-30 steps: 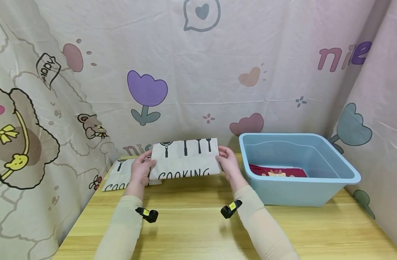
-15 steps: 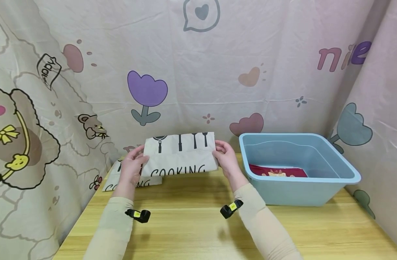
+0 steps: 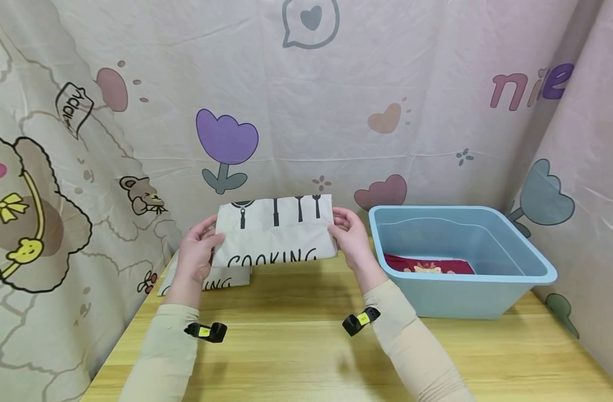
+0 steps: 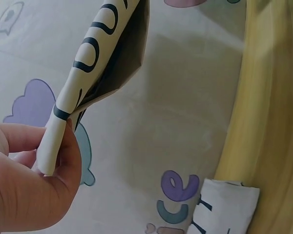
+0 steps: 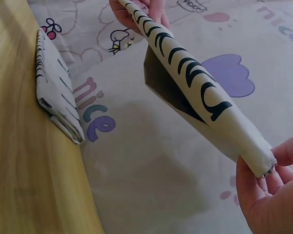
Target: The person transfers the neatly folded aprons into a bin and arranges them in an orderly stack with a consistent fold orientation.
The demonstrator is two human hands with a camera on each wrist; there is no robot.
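Note:
Between both hands hangs a folded white cloth point(image 3: 276, 231), printed in black with kitchen utensils and the word "COOKING". My left hand point(image 3: 193, 251) pinches its left end, thumb in front and fingers behind. At the opposite end, my right hand point(image 3: 353, 237) grips it the same way. Both wrist views show the cloth raised above the table, its lower layer sagging apart from the lettered fold. Behind my left hand, a second folded white cloth point(image 3: 231, 278) with the same print lies on the table, partly hidden; the right wrist view shows this other cloth point(image 5: 58, 87) lying flat.
To the right stands a light blue plastic bin point(image 3: 457, 293), with a folded dark red cloth point(image 3: 429, 266) inside. The wooden table point(image 3: 281, 346) reaches back to a patterned curtain point(image 3: 296, 111), which also hangs along both sides.
The held cloth has risen and shifted slightly left, with both hands still on it. My left hand has moved left and up. The bin and the lying cloth have stayed put.

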